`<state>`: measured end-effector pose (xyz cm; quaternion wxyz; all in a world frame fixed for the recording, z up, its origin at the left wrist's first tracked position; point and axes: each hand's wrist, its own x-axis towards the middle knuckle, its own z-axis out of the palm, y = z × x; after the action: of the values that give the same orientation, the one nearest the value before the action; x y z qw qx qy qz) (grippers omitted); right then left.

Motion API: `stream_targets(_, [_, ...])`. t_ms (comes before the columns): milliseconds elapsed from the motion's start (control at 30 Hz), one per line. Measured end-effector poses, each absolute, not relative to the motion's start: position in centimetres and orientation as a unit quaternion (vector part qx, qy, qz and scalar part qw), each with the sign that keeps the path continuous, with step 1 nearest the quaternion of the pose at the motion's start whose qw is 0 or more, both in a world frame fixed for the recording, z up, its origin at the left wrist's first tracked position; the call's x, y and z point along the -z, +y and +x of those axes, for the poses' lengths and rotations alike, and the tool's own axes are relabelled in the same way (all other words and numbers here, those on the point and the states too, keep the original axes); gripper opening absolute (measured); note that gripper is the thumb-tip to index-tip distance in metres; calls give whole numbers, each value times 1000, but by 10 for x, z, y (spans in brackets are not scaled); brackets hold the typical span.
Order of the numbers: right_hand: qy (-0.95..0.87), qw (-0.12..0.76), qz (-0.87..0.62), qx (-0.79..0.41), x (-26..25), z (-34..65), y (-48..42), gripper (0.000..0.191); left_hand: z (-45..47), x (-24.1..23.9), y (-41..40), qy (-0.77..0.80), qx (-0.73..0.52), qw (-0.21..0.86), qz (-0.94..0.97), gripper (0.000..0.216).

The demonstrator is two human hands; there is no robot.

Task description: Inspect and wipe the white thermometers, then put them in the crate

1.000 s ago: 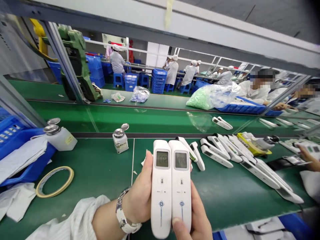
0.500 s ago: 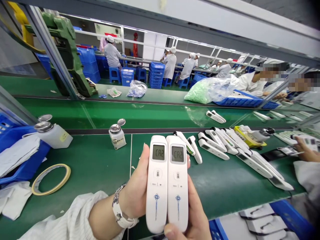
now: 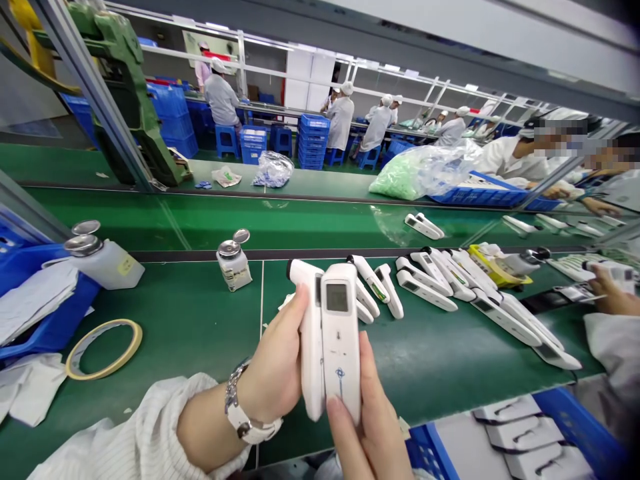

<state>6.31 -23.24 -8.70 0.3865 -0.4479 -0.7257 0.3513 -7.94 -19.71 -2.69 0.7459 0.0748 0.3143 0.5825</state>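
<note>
Two white infrared thermometers stand side by side, touching, in front of me. My left hand (image 3: 274, 377) is closed round the left thermometer (image 3: 311, 353), which is turned so its side shows. In my right hand (image 3: 373, 427) is the right thermometer (image 3: 345, 333), with its grey screen facing me and a blue logo below; the thumb presses on its lower front. Just behind them on the green bench lie more thermometers, among them a tilted thermometer (image 3: 369, 279) with a green strip on its side.
A row of thermometers (image 3: 457, 277) runs to the right, by a yellow tray (image 3: 505, 283). On the left are a tape roll (image 3: 133, 343), a pump bottle (image 3: 235, 270) and a blue bin (image 3: 83, 313). A co-worker's hand (image 3: 607, 290) is at right. Below it stands a blue crate (image 3: 595, 433).
Both thermometers have come slightly lower and turned; the left one now shows its side. The right screen's dark digits no longer show. The conveyor's thermometers have shifted slightly left.
</note>
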Motion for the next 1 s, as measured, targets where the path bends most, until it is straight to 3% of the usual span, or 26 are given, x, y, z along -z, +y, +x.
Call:
stream_targets(167, [-755,364,-451,-307,80,58,-231,59,-74,28,-202,327,-667,652,155,39])
stream_targets(400, [-747,353,-462,-322,54,55,-236,54,-75,30,-204,264,-666,669,196,39])
stream_targets(600, [-741,402,-441,-309,67,55,-234,55,-76,33,-202,241,-661,678,213,41])
stream_targets(733, [-699,441,-442,-349,68,51,-234,50,-79,33,-201,225,-662,683,211,37])
stream_targets(900, [-536,457,-553,-446,63,49,-230,45,-79,33,-194,240,-674,671,197,34])
stream_targets(1000, [-522,465,-561,-444,79,57,-220,45,-82,35,-186,244,-677,671,178,30])
